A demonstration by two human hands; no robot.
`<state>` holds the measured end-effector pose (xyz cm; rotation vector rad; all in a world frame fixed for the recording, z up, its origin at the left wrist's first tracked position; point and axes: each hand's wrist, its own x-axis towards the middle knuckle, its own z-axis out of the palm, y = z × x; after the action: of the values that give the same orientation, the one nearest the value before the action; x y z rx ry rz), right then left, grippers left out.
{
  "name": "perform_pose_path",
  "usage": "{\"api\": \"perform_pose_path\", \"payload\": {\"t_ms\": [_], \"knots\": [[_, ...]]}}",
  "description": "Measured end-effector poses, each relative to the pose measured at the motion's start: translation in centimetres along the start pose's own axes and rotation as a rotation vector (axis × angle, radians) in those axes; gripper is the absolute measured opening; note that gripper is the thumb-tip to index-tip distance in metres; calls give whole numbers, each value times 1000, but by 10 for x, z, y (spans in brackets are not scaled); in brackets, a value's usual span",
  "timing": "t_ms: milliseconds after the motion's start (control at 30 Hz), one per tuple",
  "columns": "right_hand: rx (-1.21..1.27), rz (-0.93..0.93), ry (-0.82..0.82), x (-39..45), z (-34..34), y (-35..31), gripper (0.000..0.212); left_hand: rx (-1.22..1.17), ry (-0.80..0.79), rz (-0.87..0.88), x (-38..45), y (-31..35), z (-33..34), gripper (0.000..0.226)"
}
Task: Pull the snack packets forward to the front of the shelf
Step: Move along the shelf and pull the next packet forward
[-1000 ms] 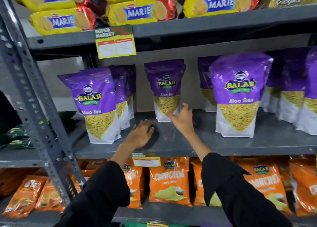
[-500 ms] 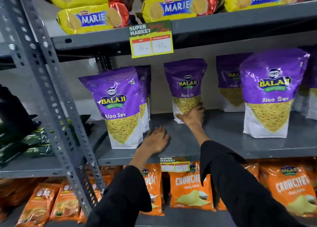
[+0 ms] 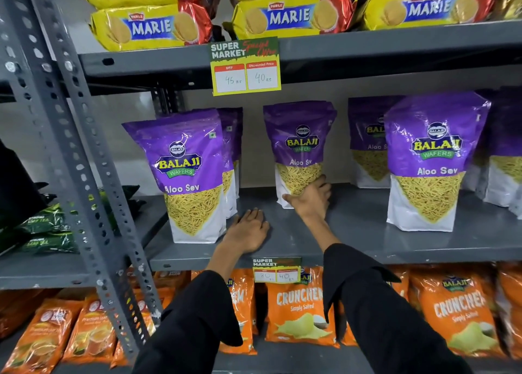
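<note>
Purple Balaji Aloo Sev packets stand on the grey middle shelf (image 3: 353, 238). One packet (image 3: 187, 173) stands at the front left and another (image 3: 432, 159) at the front right. The middle packet (image 3: 300, 145) stands far back on the shelf. My right hand (image 3: 310, 198) is closed around its bottom edge. My left hand (image 3: 248, 229) lies flat, palm down, on the shelf near the front edge, beside the left packet and holding nothing. More purple packets (image 3: 367, 142) stand behind, partly hidden.
Yellow Marie biscuit packs (image 3: 152, 26) fill the shelf above, with a price tag (image 3: 245, 65) hanging from its edge. Orange Crunchem packets (image 3: 299, 308) stand on the shelf below. A perforated grey upright (image 3: 70, 147) rises on the left, with green packets (image 3: 42, 226) beyond it.
My right hand has reached further back and closed on the bottom of the middle packet. My left hand has stayed flat on the shelf. The view has shifted left and closer.
</note>
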<state>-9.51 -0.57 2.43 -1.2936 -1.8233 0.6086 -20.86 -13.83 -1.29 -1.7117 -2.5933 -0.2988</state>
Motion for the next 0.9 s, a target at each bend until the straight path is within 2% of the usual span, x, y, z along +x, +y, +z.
{"api": "perform_pose_path", "payload": {"t_ms": [433,900], "knots": [[55,-70,25,-51,-31,19,137,29,-45,-22,-6,7,-5,59],[40,-139,31,-90,-56,30,128,45,-13,-30,-11,11,-9,57]]}}
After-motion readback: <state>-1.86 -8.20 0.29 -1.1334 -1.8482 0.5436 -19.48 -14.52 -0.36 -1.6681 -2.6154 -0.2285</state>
